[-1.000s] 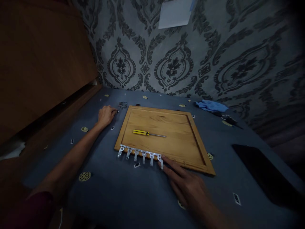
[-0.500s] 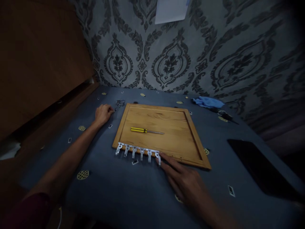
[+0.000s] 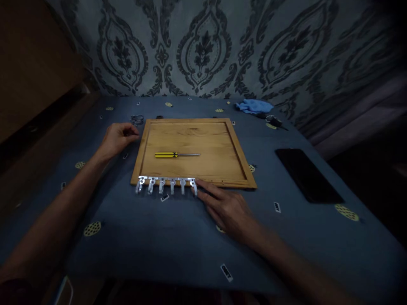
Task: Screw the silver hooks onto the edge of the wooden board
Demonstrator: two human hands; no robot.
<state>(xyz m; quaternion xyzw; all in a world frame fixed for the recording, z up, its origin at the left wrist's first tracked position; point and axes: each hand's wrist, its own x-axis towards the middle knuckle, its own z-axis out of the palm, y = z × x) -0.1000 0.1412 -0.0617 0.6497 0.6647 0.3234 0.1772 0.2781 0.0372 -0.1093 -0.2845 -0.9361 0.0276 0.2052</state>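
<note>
A framed wooden board (image 3: 190, 142) lies flat on the blue patterned cloth. Along its near edge, at the left, runs a silver hook rail (image 3: 167, 179) whose several hooks hang over the side. The fingers of my right hand (image 3: 227, 209) grip the rail's right end and press against the board's edge. Just off the board's left side, my left hand (image 3: 118, 137) is closed in a pinch; whatever is between its fingertips is too small to make out. A screwdriver (image 3: 177, 155) with a yellow and black handle rests on the board, its shaft pointing right.
Small metal pieces (image 3: 136, 120) lie in a cluster beyond my left hand. At the back right are a blue cloth (image 3: 254, 106) and a dark object (image 3: 274, 121). A black flat device (image 3: 308, 176) lies on the right. Patterned wallpaper (image 3: 203, 51) rises behind the table.
The view has tilted down and shifted right. My left hand has lifted from beside the metal pieces and come nearer the board, fingertips pinched. My right hand stays at the rail's end.
</note>
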